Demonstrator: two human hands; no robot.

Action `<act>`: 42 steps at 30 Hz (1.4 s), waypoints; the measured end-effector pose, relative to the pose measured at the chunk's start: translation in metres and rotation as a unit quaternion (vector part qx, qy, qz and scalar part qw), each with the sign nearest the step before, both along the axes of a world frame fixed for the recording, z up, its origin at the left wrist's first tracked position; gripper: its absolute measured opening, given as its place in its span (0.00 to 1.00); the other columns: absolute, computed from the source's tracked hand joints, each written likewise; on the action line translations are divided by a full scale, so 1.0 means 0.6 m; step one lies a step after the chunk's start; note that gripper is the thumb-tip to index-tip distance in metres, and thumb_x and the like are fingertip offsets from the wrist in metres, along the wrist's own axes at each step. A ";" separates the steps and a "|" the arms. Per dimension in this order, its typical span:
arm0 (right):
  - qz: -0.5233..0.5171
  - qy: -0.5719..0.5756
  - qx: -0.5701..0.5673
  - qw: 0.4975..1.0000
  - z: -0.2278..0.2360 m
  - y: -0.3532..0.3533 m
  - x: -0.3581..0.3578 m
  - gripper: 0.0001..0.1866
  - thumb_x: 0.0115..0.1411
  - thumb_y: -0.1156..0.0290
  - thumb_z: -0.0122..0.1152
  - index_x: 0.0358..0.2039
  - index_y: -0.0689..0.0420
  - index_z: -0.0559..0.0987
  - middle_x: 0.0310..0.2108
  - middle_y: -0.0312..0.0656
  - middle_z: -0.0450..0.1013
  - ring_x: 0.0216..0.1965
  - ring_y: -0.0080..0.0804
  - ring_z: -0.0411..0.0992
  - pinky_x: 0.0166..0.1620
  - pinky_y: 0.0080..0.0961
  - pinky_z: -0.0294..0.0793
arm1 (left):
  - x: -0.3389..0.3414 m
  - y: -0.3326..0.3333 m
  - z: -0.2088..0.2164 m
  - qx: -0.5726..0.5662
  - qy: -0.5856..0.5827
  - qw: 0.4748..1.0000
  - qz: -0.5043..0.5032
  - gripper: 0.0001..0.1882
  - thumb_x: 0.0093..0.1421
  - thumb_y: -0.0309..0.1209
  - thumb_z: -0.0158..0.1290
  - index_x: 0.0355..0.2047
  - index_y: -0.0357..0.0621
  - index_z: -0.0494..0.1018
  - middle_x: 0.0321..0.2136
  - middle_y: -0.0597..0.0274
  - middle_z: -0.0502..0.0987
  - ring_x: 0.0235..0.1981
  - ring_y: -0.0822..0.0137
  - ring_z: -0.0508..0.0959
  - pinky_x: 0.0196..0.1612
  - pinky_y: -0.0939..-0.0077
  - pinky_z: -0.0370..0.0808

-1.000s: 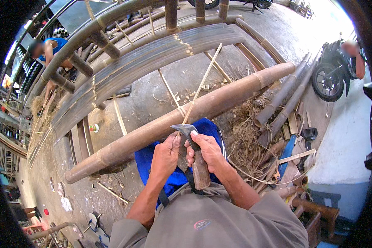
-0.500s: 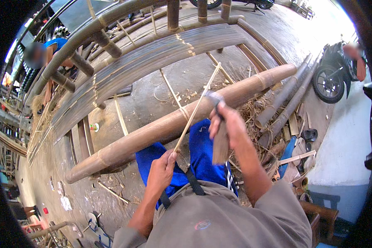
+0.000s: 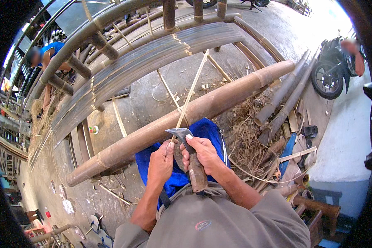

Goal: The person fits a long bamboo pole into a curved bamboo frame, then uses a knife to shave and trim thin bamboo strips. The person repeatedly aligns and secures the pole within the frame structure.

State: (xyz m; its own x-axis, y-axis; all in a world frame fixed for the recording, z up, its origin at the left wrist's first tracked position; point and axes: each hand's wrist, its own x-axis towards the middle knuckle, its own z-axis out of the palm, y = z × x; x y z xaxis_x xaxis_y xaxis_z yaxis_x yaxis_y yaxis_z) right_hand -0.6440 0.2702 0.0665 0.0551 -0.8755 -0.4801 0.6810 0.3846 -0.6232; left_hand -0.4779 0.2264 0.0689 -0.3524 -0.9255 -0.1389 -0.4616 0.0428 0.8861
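My left hand (image 3: 161, 162) pinches the near end of a thin, pale bamboo strip (image 3: 193, 89) in front of my lap. The strip slants up and away across a thick brown bamboo pole (image 3: 231, 93) that lies over my knees' far side. In my right hand (image 3: 205, 155) is a knife with a short hooked blade (image 3: 178, 132) and a thick wooden handle pointing back toward my belly. Its blade lies across the strip just beyond my left fingertips. Whether the edge bites into the strip I cannot tell.
Beyond the pole stands a bamboo frame with dark slats (image 3: 149, 49). Shavings (image 3: 244, 124) are heaped at right, beside two loose bamboo poles (image 3: 283, 93). Farther right is a motorbike (image 3: 330, 70). Another person in blue (image 3: 51, 49) bends at far left.
My right hand has brought the knife back from over the pole, down and left to beside my left hand. The strip's far end has swung slightly left.
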 end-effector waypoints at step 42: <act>-0.054 0.048 -0.041 0.997 0.033 -0.055 -0.059 0.21 0.72 0.54 0.52 0.36 0.61 0.76 0.19 0.38 0.72 0.17 0.30 0.73 0.22 0.30 0.77 | 0.084 0.069 0.005 0.057 -0.017 0.998 -0.005 0.22 0.74 0.45 0.46 0.48 0.39 0.78 0.16 0.70 0.63 0.19 0.77 0.64 0.23 0.75 0.61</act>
